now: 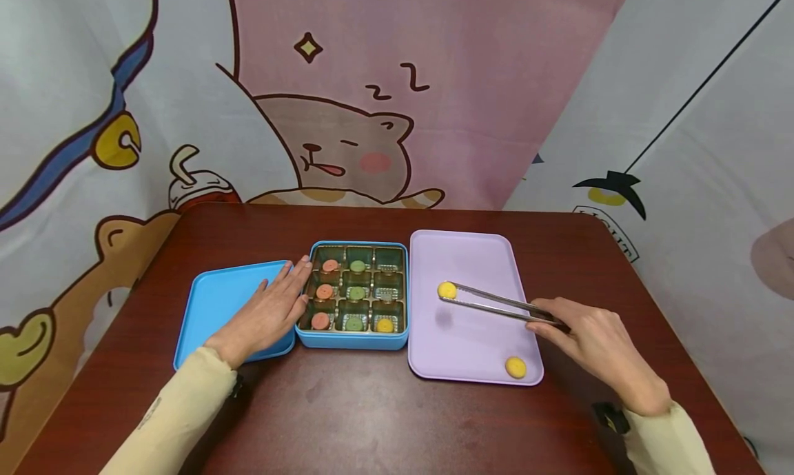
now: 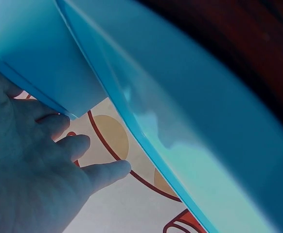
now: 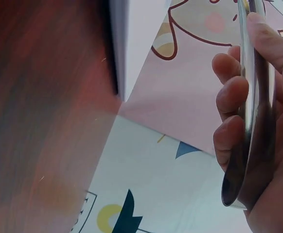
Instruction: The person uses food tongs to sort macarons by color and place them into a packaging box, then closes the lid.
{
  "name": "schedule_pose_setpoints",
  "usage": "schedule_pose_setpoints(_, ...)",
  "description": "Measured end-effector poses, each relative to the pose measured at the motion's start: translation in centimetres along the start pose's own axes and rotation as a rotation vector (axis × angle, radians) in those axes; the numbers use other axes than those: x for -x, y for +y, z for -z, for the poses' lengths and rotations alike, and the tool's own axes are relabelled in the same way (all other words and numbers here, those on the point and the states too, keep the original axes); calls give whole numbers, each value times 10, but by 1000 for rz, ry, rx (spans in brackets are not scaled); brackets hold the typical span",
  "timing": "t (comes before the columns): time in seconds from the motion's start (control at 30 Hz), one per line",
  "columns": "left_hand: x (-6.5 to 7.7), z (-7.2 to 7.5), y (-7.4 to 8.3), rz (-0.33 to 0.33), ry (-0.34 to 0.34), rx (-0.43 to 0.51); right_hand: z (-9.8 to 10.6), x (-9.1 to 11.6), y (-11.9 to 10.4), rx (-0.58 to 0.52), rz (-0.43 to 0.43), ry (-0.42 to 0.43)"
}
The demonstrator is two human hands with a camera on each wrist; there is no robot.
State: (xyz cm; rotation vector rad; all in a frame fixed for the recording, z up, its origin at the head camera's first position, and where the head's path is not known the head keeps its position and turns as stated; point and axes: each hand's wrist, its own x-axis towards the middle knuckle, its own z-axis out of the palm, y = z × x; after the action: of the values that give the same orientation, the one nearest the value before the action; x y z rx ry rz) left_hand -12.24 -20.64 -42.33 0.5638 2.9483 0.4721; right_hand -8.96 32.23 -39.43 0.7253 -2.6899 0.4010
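Note:
My right hand (image 1: 595, 340) grips metal tongs (image 1: 496, 301), whose tips pinch a yellow ball (image 1: 446, 290) over the lilac tray (image 1: 471, 254). A shadow falls on the tray below the ball. In the right wrist view, fingers and thumb wrap round the steel tongs (image 3: 258, 107). A second yellow ball (image 1: 515, 367) lies at the tray's near right corner. With fingers extended, my left hand (image 1: 267, 316) touches the left side of a blue box (image 1: 350, 340). Its divided insert holds orange pieces on the left, green in the middle column and one yellow piece (image 1: 384, 325) at near right.
A blue lid (image 1: 214, 306) lies left of the box, partly under my left hand and forearm. Box and tray stand side by side on the dark red-brown table (image 1: 347, 406). A cartoon-printed cloth (image 1: 465, 116) hangs behind the table.

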Motion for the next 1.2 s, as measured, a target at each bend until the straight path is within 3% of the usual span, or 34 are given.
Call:
schedule_pose_setpoints(0.7, -1, 2, 1, 0, -6, 8, -10, -43, -19, -14, 116, -10)
schedule_pose_setpoints(1.2, 0, 0, 0, 5, -2, 15, -17, -68, -31, 1, 131, -101)
